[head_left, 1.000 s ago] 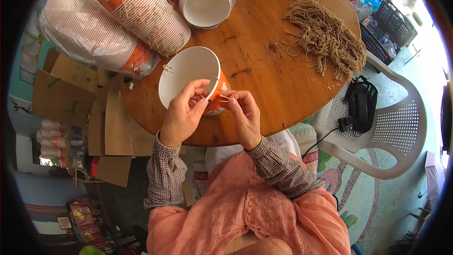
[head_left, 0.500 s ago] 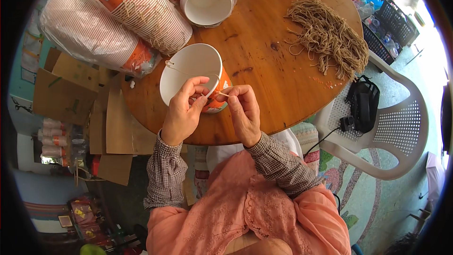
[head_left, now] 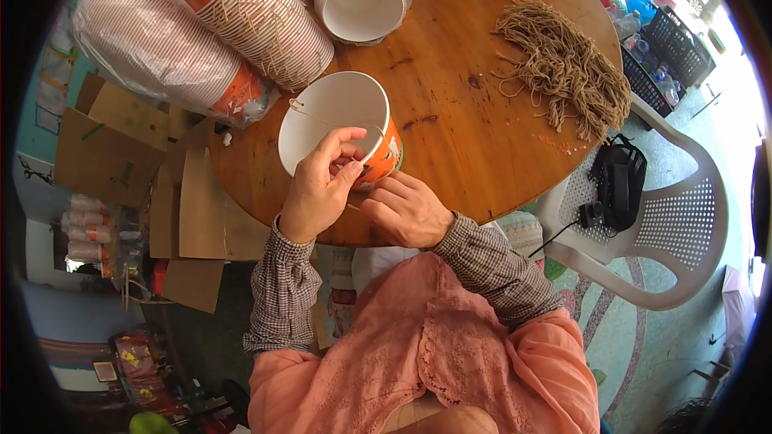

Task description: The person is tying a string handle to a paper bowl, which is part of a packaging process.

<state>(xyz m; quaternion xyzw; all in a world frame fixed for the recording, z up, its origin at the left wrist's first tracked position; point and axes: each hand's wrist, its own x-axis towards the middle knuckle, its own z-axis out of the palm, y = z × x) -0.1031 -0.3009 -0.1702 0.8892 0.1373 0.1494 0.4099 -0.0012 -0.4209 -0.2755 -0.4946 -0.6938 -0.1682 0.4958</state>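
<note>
A paper bucket (head_left: 291,141), white inside and orange printed outside, leans tilted near the table's front edge. A thin tan cord (head_left: 322,121) runs across its mouth from a knot at the left rim to the right side. My left hand (head_left: 318,189) is closed at the near right rim, its fingers over the bucket's edge and its thumb by the wall. Just right of it, below the bucket's printed side, my right hand (head_left: 408,210) is curled closed with the cord's end; its fingertips are mostly hidden.
Stacks of striped paper buckets (head_left: 269,24), some in plastic, lie at the far left. White bowl-shaped tubs (head_left: 363,6) sit beside them. A heap of tan cords (head_left: 563,64) lies on the right. A plastic chair (head_left: 667,201) holds a black bag; cardboard boxes (head_left: 201,209) stand left.
My right hand has moved down and left, from pinching the cord's end in the open to curling beneath the bucket's side. My left hand stays at the rim.
</note>
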